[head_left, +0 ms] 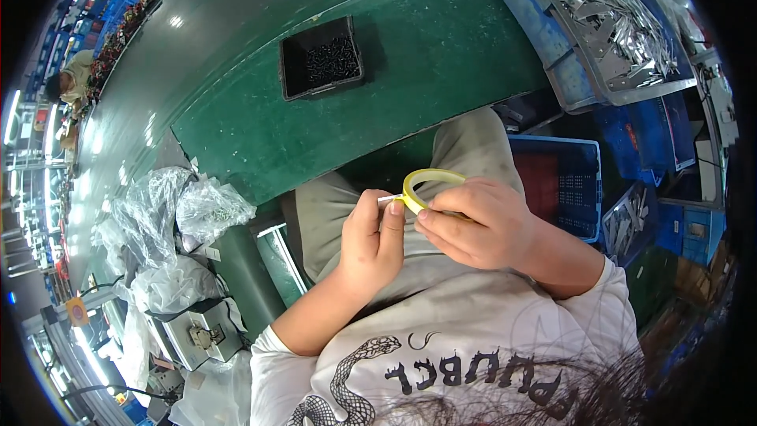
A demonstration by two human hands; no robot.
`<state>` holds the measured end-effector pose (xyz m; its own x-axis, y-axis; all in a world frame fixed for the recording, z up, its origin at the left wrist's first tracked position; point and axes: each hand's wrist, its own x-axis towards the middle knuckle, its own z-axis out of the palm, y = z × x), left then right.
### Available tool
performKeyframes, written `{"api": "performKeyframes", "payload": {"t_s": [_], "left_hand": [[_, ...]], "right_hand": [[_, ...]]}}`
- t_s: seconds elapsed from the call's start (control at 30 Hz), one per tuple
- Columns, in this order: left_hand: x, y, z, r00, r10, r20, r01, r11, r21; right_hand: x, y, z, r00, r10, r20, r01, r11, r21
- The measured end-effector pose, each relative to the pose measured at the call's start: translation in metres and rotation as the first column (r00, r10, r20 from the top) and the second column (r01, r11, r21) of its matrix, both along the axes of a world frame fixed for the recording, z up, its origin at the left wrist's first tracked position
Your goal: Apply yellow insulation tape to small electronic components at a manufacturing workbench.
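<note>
Above my lap, a roll of yellow tape (409, 185) is gripped along its right side by my right hand (481, 221), fingers closed round the ring. My left hand (374, 238) pinches a thin white piece (387, 199) between thumb and forefinger, right at the roll's left edge. The white piece touches the yellow tape there; most of it is hidden by my fingers, so I cannot tell its kind.
A black bin (321, 58) of small dark parts stands on the green table (426, 39). At the right are a blue crate (568, 71) of metal strips and a lower blue basket (595, 189). Clear plastic bags (213, 209) and a grey machine (205, 335) lie left.
</note>
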<state>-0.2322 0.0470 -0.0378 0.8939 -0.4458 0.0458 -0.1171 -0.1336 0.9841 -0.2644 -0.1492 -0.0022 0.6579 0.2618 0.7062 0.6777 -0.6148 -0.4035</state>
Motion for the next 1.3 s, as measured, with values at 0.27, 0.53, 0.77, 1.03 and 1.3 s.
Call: {"api": "performKeyframes", "payload": {"t_s": [0.27,0.53,0.77,1.03,1.3], "left_hand": [[0.001,-0.001,0.001,0.996,-0.004,0.092,-0.001,0.998,0.064],[0.007,-0.005,0.009,0.944,-0.020,0.329,-0.025,0.991,0.131],[0.007,-0.004,0.006,0.939,-0.015,0.343,-0.024,0.994,0.108],[0.005,-0.003,0.002,0.955,-0.032,0.296,0.011,0.997,0.072],[0.006,-0.001,0.004,0.966,-0.017,0.259,0.008,0.999,0.035]], "right_hand": [[-0.001,0.003,0.004,0.999,-0.039,-0.023,0.039,0.999,0.022],[-0.007,0.004,0.011,0.997,-0.051,-0.059,0.050,0.998,-0.025],[-0.010,0.007,0.018,0.996,-0.036,-0.079,0.031,0.997,-0.068],[-0.012,0.009,0.019,0.996,-0.049,-0.067,0.045,0.997,-0.063],[-0.013,0.010,0.017,0.996,-0.081,-0.026,0.079,0.995,-0.065]]}}
